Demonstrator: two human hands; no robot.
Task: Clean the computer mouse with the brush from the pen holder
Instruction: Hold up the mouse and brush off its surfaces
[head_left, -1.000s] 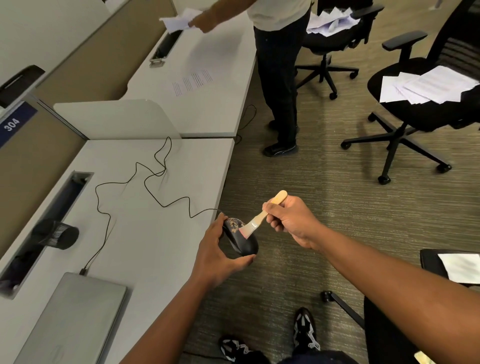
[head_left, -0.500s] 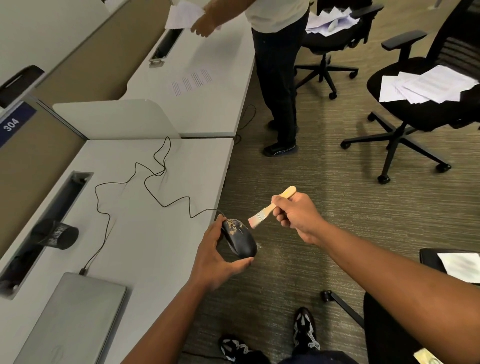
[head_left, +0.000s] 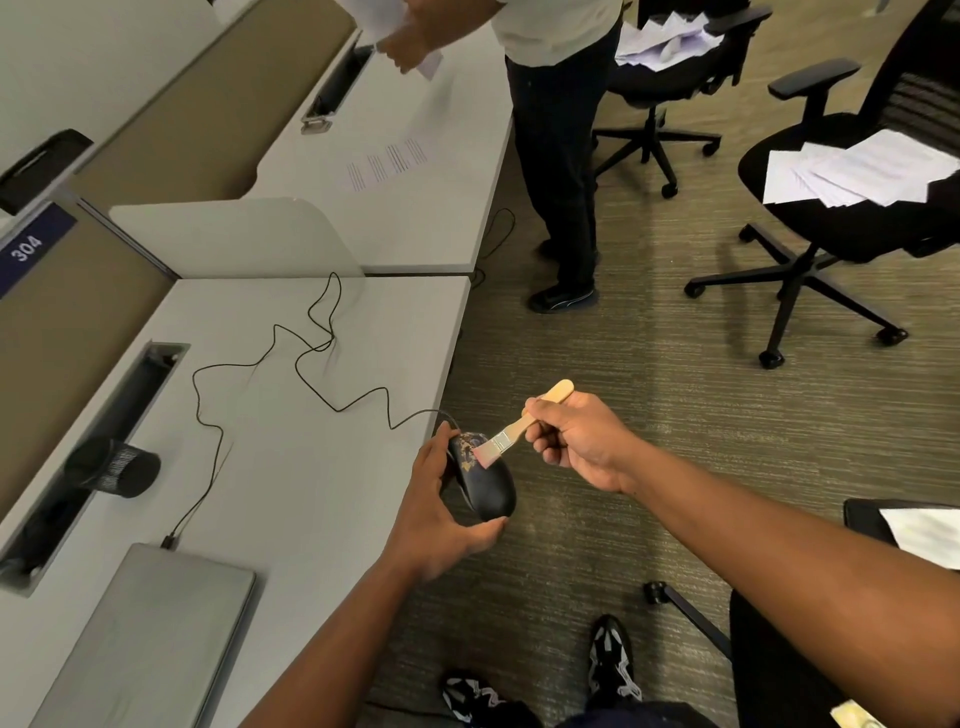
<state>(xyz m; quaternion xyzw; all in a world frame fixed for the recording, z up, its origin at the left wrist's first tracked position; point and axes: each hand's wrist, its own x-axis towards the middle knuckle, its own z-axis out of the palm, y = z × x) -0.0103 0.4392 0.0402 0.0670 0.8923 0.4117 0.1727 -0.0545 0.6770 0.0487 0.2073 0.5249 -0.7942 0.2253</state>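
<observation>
Brushing step in hand. The left hand (head_left: 441, 512) grips the mouse (head_left: 485, 480) past the table (head_left: 291, 467) edge, above the floor. The right hand (head_left: 576, 441) grips the brush (head_left: 511, 434), bristles touching the soiled front. Next: sweep debris off, likely away from the table.

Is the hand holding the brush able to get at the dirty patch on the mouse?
Probably yes: the right hand already has the brush bristles on the mouse, which the left hand grips from its sides.
</observation>
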